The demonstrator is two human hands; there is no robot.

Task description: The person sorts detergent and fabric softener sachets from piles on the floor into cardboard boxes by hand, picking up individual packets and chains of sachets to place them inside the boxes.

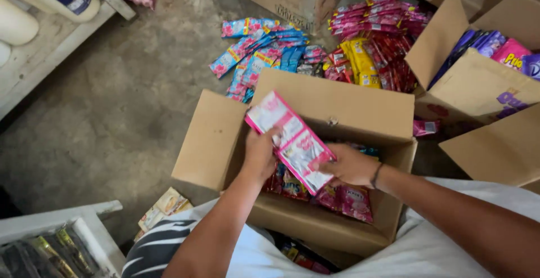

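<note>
Hands at frame centre: we are gripping a pink sachet strip point(292, 141), left hand point(260, 153) and right hand point(350, 165) both closed on its edges, above the open cardboard box point(216, 137). Blue sachets point(259, 47) and red-yellow packets point(371, 47) are lying on the floor beyond, upper centre, well apart.

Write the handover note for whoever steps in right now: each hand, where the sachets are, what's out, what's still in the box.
Left hand and right hand together hold a pink sachet strip above the open cardboard box.
Out: blue sachets and red and yellow sachets lie piled on the floor beyond the box.
Left: more pink sachets remain inside the box.
A second open box at right holds purple and pink packs.
</note>
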